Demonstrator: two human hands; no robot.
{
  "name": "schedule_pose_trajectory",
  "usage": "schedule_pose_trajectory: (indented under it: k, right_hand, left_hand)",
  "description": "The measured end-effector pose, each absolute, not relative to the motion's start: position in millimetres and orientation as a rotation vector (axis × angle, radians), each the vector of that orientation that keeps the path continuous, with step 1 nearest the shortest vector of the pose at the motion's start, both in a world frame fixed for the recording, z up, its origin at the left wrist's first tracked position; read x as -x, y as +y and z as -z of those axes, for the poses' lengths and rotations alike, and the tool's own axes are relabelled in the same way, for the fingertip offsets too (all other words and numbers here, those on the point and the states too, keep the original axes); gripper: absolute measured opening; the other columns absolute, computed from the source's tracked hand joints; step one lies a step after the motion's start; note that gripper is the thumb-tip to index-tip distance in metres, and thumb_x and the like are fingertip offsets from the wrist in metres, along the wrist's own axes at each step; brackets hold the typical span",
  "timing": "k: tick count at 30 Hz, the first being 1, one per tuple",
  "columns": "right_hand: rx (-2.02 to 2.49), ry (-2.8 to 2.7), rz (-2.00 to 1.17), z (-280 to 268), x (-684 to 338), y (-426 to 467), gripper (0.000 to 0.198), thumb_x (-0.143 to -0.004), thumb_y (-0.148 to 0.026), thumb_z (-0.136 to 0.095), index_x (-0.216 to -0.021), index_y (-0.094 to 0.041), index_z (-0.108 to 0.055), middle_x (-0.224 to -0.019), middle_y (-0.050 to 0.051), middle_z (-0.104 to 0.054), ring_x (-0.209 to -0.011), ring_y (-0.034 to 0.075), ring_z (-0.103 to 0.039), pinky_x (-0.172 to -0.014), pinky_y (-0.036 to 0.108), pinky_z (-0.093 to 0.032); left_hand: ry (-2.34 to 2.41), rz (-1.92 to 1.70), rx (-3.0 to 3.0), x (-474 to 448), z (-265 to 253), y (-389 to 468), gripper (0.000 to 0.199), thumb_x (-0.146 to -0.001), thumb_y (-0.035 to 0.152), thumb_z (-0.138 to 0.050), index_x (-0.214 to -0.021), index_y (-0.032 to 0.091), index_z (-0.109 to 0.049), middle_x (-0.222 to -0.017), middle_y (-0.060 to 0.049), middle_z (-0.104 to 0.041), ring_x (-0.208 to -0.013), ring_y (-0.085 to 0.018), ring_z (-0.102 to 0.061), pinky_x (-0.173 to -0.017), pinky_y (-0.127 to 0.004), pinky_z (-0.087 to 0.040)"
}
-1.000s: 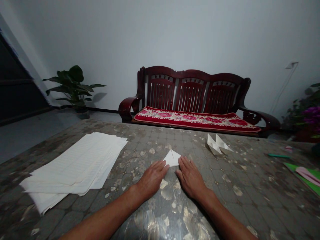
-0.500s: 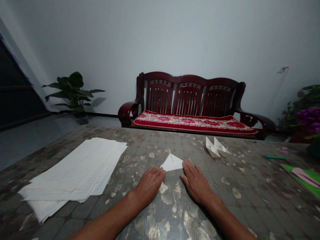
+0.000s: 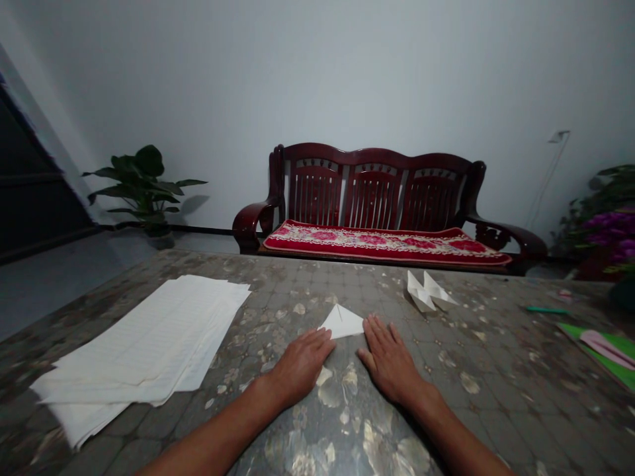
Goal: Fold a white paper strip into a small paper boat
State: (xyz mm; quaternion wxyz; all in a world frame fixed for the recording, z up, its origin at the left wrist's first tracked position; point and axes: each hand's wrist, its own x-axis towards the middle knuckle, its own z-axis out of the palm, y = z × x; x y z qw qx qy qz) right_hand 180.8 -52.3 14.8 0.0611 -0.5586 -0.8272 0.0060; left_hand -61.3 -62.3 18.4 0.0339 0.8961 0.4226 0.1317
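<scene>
A small white folded paper triangle (image 3: 342,322) lies on the patterned table (image 3: 446,370). My left hand (image 3: 300,363) rests flat on the table, fingertips touching the triangle's lower left edge. My right hand (image 3: 389,360) lies flat beside it, fingers spread, fingertips at the triangle's right corner. Neither hand grips the paper. A finished white folded paper figure (image 3: 425,291) stands further back to the right.
A stack of white lined sheets (image 3: 143,347) lies at the left. Green and pink papers (image 3: 608,350) and a teal pen (image 3: 546,309) sit at the right edge. Behind the table stand a dark wooden bench with red cushion (image 3: 381,211) and a potted plant (image 3: 143,188).
The view shifted slightly. Both hands stayed flat at the folded triangle, with my left fingertips sliding a little closer onto its edge.
</scene>
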Motion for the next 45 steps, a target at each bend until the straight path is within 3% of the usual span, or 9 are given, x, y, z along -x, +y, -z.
schedule_pose_trajectory:
  k: [9, 13, 17, 21, 25, 30, 36, 41, 45]
  right_hand:
    - [1.341, -2.513, -0.426, -19.2, -170.4, -48.7, 0.066, -0.100, -0.049, -0.037, -0.154, -0.012, -0.032, -0.161, 0.014, -0.024, -0.151, 0.027, -0.020, -0.123, 0.052, -0.016]
    - [1.335, -2.133, -0.663, -16.2, -183.9, -39.5, 0.056, -0.101, -0.044, -0.033, -0.149, -0.018, -0.044, -0.154, 0.010, -0.043, -0.144, 0.024, -0.037, -0.120, 0.048, -0.026]
    - [1.602, -1.788, -0.471, -9.7, -201.4, -27.6, 0.051, -0.095, -0.028, -0.036, -0.140, -0.014, -0.055, -0.143, 0.013, -0.056, -0.135, 0.026, -0.049, -0.114, 0.045, -0.036]
    - [1.744, -1.869, -0.272, -4.5, -205.6, -22.6, 0.054, -0.085, -0.017, -0.045, -0.139, -0.012, -0.055, -0.140, 0.016, -0.058, -0.134, 0.030, -0.048, -0.114, 0.049, -0.034]
    - [1.702, -1.978, -0.245, -4.5, -196.4, -22.0, 0.056, -0.084, -0.015, -0.048, -0.139, -0.012, -0.055, -0.141, 0.016, -0.058, -0.134, 0.030, -0.049, -0.115, 0.047, -0.032]
    - [1.672, -1.959, -0.285, -5.3, -190.8, -17.5, 0.060, -0.080, -0.012, -0.048, -0.139, -0.015, -0.055, -0.140, 0.013, -0.058, -0.133, 0.027, -0.049, -0.115, 0.044, -0.031]
    - [1.629, -1.742, -0.410, 6.3, -189.3, -6.2, 0.065, -0.078, -0.019, -0.051, -0.143, -0.016, -0.049, -0.141, 0.014, -0.057, -0.131, 0.029, -0.051, -0.114, 0.047, -0.034]
    - [1.414, -1.375, -0.691, 19.5, -179.6, 3.4, 0.079, -0.076, -0.031, -0.059, -0.150, -0.017, -0.036, -0.154, 0.015, -0.041, -0.140, 0.028, -0.043, -0.116, 0.045, -0.033]
    - [1.299, -1.317, -0.885, 20.2, -167.7, 2.5, 0.080, -0.071, -0.038, -0.066, -0.146, -0.018, -0.045, -0.152, 0.014, -0.045, -0.139, 0.030, -0.044, -0.117, 0.045, -0.031]
  left_hand:
    - [1.157, -0.602, -2.539, 57.8, -17.5, -55.2, 0.047, -0.085, 0.007, -0.048, -0.126, 0.024, -0.065, -0.138, -0.003, -0.062, -0.134, -0.022, -0.052, -0.116, -0.044, -0.038]
    - [1.207, -0.765, -2.206, 62.8, -22.9, -47.0, 0.040, -0.089, 0.013, -0.045, -0.117, 0.023, -0.071, -0.121, -0.002, -0.073, -0.119, -0.019, -0.064, -0.108, -0.037, -0.047]
    - [1.292, -0.921, -2.157, 68.0, -30.7, -37.4, 0.039, -0.089, 0.014, -0.043, -0.114, 0.020, -0.072, -0.125, -0.006, -0.071, -0.120, -0.020, -0.063, -0.110, -0.039, -0.045]
    - [1.336, -0.727, -2.382, 63.8, -38.7, -30.4, 0.038, -0.090, 0.020, -0.053, -0.125, 0.022, -0.066, -0.141, -0.008, -0.060, -0.136, -0.023, -0.049, -0.117, -0.044, -0.035]
    - [1.442, -0.414, -2.544, 44.9, -48.5, -27.5, 0.059, -0.085, 0.024, -0.066, -0.142, 0.019, -0.051, -0.154, -0.015, -0.043, -0.142, -0.029, -0.040, -0.117, -0.045, -0.034]
    - [1.507, -0.085, -2.706, 18.4, -60.1, -28.3, 0.053, -0.091, 0.015, -0.054, -0.144, 0.020, -0.047, -0.145, -0.018, -0.052, -0.121, -0.031, -0.061, -0.098, -0.044, -0.053]
    - [1.603, 0.064, -2.791, 5.4, -62.6, -25.5, 0.057, -0.093, 0.010, -0.043, -0.150, 0.019, -0.039, -0.146, -0.025, -0.049, -0.100, -0.035, -0.071, -0.080, -0.046, -0.058]
    - [1.782, 0.011, -2.642, 2.8, -65.6, -21.7, 0.062, -0.095, 0.008, -0.038, -0.155, 0.022, -0.028, -0.141, -0.020, -0.056, -0.095, -0.030, -0.073, -0.078, -0.039, -0.058]
    - [1.864, -0.124, -2.439, 7.9, -73.1, -21.0, 0.067, -0.093, 0.010, -0.047, -0.156, 0.019, -0.025, -0.129, -0.015, -0.066, -0.103, -0.027, -0.071, -0.086, -0.034, -0.055]
